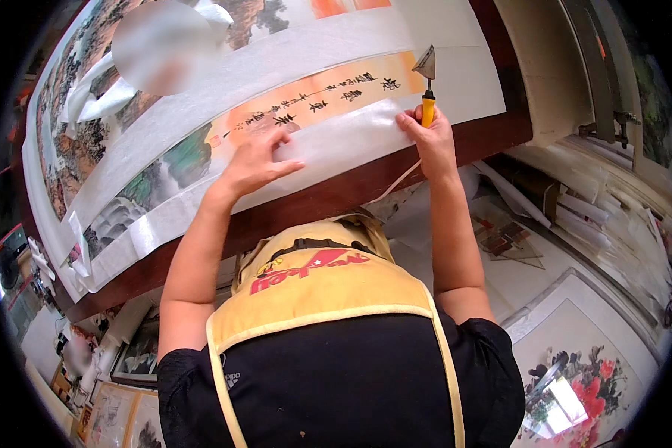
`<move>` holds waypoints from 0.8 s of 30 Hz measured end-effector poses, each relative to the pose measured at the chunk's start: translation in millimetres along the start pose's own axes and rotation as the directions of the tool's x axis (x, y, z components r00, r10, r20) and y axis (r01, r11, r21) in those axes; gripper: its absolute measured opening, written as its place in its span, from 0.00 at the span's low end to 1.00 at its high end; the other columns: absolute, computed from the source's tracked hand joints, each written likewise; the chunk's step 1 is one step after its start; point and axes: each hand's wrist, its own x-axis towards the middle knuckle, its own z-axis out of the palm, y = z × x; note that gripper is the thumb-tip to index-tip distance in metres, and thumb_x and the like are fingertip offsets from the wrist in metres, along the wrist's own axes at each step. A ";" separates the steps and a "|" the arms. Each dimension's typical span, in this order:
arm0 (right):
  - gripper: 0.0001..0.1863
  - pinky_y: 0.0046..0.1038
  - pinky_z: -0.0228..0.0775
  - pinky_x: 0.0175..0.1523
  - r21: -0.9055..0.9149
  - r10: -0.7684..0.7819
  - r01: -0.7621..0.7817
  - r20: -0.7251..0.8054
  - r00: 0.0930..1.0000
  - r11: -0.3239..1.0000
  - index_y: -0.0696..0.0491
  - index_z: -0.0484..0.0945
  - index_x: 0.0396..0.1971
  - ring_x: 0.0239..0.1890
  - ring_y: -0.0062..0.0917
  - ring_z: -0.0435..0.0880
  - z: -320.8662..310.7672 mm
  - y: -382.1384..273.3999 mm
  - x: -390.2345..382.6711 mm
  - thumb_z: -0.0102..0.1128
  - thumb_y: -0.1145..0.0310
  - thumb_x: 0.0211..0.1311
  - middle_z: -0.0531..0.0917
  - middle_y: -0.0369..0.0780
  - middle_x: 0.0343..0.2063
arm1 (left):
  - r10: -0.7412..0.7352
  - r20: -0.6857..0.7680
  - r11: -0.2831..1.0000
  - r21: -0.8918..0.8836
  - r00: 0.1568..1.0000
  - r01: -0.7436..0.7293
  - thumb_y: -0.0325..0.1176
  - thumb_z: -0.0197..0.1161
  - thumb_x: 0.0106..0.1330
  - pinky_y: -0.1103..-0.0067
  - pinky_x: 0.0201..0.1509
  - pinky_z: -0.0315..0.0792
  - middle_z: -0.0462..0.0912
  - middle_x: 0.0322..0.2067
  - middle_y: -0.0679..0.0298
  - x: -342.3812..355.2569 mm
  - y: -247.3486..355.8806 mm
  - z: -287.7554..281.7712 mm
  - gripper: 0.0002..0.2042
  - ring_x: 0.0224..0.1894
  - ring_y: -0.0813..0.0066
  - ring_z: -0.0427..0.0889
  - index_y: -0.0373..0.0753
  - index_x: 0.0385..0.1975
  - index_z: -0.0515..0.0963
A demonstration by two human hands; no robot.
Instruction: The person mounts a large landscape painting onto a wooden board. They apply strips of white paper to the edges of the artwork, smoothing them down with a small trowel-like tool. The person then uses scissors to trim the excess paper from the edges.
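My right hand point(434, 142) grips a small iron by its yellow handle point(428, 110). The iron's triangular metal head point(425, 63) points up, away from me, and a pale cord point(395, 183) trails below the hand. Thumb and fingertip of that hand sit at the edge of a thin white sheet point(351, 131). My left hand point(257, 160) hovers at or just over the sheet, thumb and fingers apart, holding nothing. Whether it touches the paper I cannot tell. Beyond the sheet lies a long painted strip with an orange ground and black brush writing point(313, 93).
A dark red table point(492, 142) carries the work. Landscape paintings point(82, 104) and crumpled white paper point(108, 97) lie at the far left, near a blurred round patch. Below right stands a framed flower painting point(589, 381). Rolled and stacked papers point(612, 239) crowd the right side.
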 end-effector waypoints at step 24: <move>0.17 0.33 0.75 0.38 -0.641 -0.229 -0.030 -0.317 0.920 0.767 0.55 0.78 0.28 0.28 0.34 0.84 -66.1 48.8 57.7 0.73 0.58 0.47 0.84 0.40 0.24 | -0.034 -0.451 0.852 0.454 0.892 0.262 0.41 0.67 0.62 0.63 0.61 0.59 0.80 0.29 0.67 -26.6 -42.0 27.0 0.10 0.44 0.64 0.74 0.43 0.30 0.78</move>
